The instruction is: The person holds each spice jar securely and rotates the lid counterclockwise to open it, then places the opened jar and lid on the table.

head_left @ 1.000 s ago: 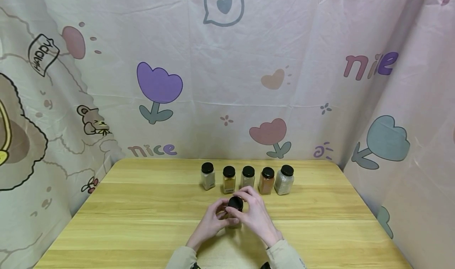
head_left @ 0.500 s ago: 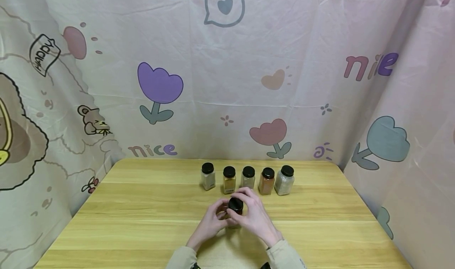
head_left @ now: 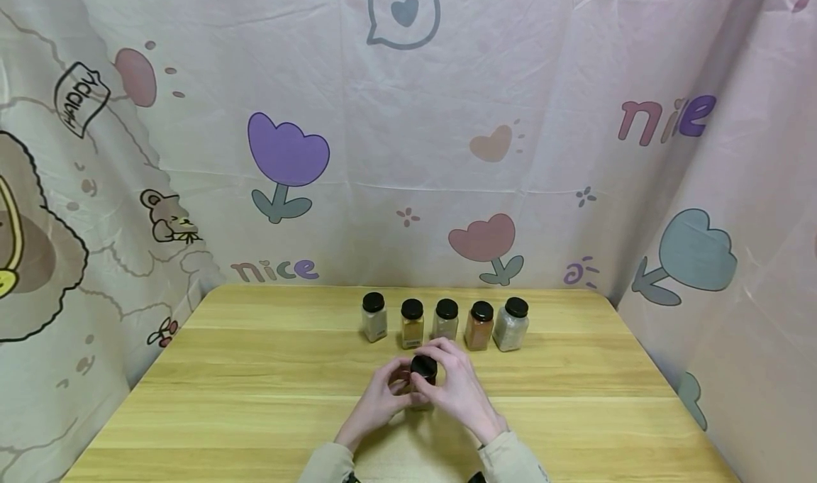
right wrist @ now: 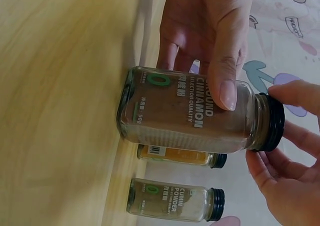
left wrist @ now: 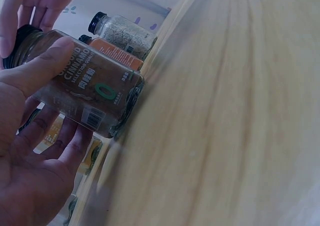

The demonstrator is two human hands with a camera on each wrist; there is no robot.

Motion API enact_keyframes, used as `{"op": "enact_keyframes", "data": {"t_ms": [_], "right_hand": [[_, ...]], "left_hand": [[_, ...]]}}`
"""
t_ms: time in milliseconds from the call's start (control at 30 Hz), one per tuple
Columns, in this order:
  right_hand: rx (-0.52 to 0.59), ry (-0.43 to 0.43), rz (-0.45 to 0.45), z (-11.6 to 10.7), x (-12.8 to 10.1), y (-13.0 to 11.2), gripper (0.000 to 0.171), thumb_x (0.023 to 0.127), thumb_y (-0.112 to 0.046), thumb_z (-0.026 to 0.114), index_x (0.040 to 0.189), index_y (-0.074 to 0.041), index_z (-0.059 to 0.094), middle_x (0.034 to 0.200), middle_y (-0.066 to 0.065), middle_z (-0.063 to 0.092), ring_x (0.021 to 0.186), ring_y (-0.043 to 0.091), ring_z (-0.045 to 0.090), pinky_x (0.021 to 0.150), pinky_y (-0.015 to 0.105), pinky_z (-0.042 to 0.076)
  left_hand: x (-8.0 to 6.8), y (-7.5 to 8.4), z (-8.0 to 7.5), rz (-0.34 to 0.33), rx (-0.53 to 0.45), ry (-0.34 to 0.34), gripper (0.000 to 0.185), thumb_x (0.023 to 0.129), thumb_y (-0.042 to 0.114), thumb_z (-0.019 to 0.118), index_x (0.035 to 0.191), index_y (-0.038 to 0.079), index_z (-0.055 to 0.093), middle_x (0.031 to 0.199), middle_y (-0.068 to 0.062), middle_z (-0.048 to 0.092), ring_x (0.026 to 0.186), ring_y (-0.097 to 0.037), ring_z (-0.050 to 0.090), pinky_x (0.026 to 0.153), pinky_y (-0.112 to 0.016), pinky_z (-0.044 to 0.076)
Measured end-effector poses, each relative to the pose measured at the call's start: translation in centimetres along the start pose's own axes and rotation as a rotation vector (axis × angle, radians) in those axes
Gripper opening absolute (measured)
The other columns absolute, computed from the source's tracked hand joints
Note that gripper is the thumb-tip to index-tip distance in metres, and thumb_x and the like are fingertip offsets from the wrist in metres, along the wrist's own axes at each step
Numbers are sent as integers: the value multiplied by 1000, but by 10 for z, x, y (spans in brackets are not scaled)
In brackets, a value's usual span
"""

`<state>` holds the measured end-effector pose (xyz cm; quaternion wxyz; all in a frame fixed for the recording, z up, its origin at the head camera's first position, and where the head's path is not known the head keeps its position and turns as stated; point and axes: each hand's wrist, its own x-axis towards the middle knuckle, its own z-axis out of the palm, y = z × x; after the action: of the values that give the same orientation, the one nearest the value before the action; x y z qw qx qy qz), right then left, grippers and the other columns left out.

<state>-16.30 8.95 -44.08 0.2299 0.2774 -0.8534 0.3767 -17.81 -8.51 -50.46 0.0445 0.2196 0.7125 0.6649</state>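
A square glass jar of ground cinnamon (right wrist: 165,106), brown inside and labelled in white letters, stands upright on the wooden table in front of me. My left hand (head_left: 381,399) grips its body, thumb over the label and fingers behind, as the left wrist view shows. At the top, my right hand (head_left: 456,387) pinches the jar's black lid (head_left: 424,368) between thumb and fingers. In the right wrist view the lid (right wrist: 271,122) sits on the jar's neck, with fingertips at its edge.
Behind the hands stands a row of capped jars: a pale one (head_left: 374,318), a yellow one (head_left: 412,325), a cumin powder jar (right wrist: 172,200), an orange one (head_left: 479,326) and a larger white one (head_left: 511,325). A patterned curtain (head_left: 396,150) hangs behind the table (head_left: 255,369).
Both hands stay on the cinnamon jar in nearly the same place. The right fingers have shifted slightly around the lid; the row of jars has not moved.
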Motion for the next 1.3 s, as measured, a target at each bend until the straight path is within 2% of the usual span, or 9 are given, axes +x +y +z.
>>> {"op": "enact_keyframes", "data": {"t_ms": [133, 367, 433, 600, 800, 967, 1133, 1300], "right_hand": [[13, -8, -11, 0, 0, 1, 35, 76, -10, 83, 109, -6, 74, 110, 3, 69, 102, 18, 64, 88, 32, 57], [-5, 25, 25, 2, 0, 2, 40, 73, -19, 90, 108, -9, 74, 105, 0, 65, 97, 13, 61, 82, 27, 57], [-8, 29, 32, 3, 0, 1, 40, 73, -19, 90, 108, -9, 74, 103, 0, 65, 95, 13, 61, 80, 28, 57], [-6, 30, 34, 2, 0, 0, 38, 73, -14, 89, 108, -7, 74, 103, 1, 67, 95, 15, 62, 81, 28, 58], [0, -3, -2, 1, 0, 0, 36, 75, -8, 83, 109, -7, 74, 108, 2, 69, 101, 17, 64, 88, 32, 56], [-10, -3, 26, 1, -1, -1, 39, 75, -14, 86, 111, -8, 74, 111, 1, 67, 103, 16, 61, 88, 32, 55], [-47, 39, 39, 2, 0, 0, 45, 71, -22, 91, 110, -7, 74, 106, 2, 66, 100, 14, 60, 86, 30, 55], [-51, 50, 53, 2, 0, 0, 45, 70, -24, 91, 108, -8, 74, 101, 0, 66, 95, 13, 59, 82, 28, 54]], "left_hand": [[0, -1, 0, 22, 2, 0, 50, 84, 3, 79, 127, -8, 56, 130, -30, 58, 111, 0, 59, 105, -23, 52], [1, -1, 0, -14, -18, -7, 54, 83, 7, 81, 129, -5, 56, 133, -28, 58, 114, 0, 59, 107, -24, 51], [0, 0, 0, -7, -23, -15, 54, 83, 9, 81, 129, -4, 56, 133, -28, 58, 115, -1, 60, 107, -24, 51], [-1, 0, -1, 4, -10, -11, 54, 84, 11, 81, 129, -4, 56, 131, -27, 59, 115, -4, 60, 106, -24, 52], [0, 0, 0, 7, 15, -2, 53, 83, 5, 80, 129, -7, 56, 130, -29, 58, 110, -3, 60, 106, -23, 52], [0, 1, 0, 0, 2, -1, 53, 83, 2, 79, 129, -7, 56, 131, -30, 58, 111, 0, 59, 105, -22, 51], [0, 2, 1, -35, -29, -4, 55, 82, 5, 81, 129, -5, 56, 133, -28, 58, 112, -1, 60, 106, -21, 51], [0, 2, 1, -31, -35, -12, 55, 83, 8, 81, 130, -4, 56, 134, -28, 58, 114, -2, 60, 107, -21, 50]]}}
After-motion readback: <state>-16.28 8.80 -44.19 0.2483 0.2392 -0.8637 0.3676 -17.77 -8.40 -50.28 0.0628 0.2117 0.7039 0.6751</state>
